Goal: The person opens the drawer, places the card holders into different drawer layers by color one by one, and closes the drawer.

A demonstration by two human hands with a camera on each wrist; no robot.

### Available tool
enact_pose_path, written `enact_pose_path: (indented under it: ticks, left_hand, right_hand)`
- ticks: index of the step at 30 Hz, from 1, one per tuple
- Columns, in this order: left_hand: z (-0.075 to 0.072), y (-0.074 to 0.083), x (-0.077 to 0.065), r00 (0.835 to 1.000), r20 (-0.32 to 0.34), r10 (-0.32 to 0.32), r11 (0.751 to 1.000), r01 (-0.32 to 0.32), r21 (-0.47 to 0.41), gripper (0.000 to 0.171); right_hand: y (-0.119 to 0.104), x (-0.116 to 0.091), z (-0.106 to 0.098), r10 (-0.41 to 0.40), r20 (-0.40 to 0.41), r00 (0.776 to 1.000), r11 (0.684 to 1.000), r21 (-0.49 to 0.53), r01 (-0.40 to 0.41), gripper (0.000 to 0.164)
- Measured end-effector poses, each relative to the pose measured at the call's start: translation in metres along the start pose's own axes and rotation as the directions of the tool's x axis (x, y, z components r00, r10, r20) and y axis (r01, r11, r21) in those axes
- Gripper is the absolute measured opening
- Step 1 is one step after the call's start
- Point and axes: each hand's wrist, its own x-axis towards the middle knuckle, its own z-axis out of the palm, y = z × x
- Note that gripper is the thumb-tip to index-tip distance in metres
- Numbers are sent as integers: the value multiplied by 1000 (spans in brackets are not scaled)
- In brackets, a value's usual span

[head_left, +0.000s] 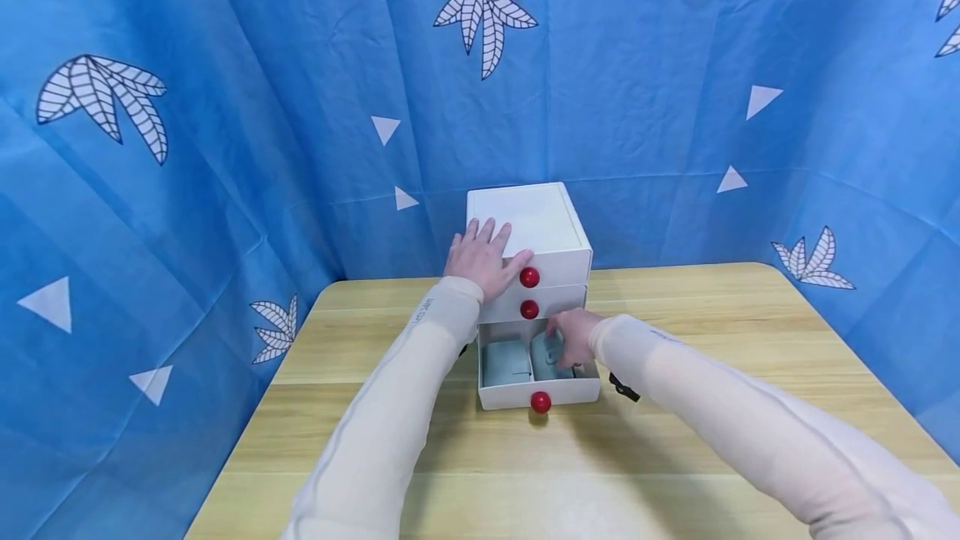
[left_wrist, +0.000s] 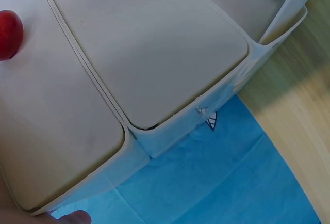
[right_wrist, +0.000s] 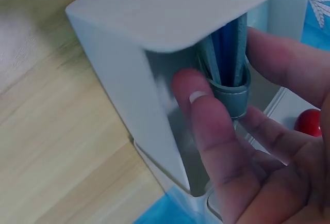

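A white cabinet of three stacked drawers (head_left: 536,211) stands on the table, and its bottom drawer (head_left: 502,397) is pulled out. On the cabinet's top front left corner rests my left hand (head_left: 480,261), fingers spread and straight. My right hand (head_left: 576,336) reaches into the bottom drawer from the right. Its thumb and curled fingers pinch a grey-green leather wallet (right_wrist: 230,100) with a strap band, which stands edge-on in the right wrist view and shows dark blue between its layers. To the left in the drawer lies a second grey-green leather piece (head_left: 505,362).
Round red knobs (head_left: 529,277) stick out from the drawer fronts, one (head_left: 541,402) on the bottom drawer. A pale wooden table (head_left: 360,407) lies beneath. Behind the cabinet hangs a blue patterned curtain (head_left: 637,107).
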Motion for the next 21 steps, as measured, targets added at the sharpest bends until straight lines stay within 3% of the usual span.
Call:
enact_pose_path:
  ticks: [11, 21]
  left_hand:
    - [2, -1, 3, 1000, 7, 0, 1000, 0, 4, 78]
    - [1, -1, 3, 1000, 9, -2, 1000, 2, -1, 79]
  right_hand:
    - [-5, 4, 5, 44, 80, 996, 992, -124, -34, 56]
    - [-5, 10, 17, 85, 106, 991, 969, -241, -57, 28]
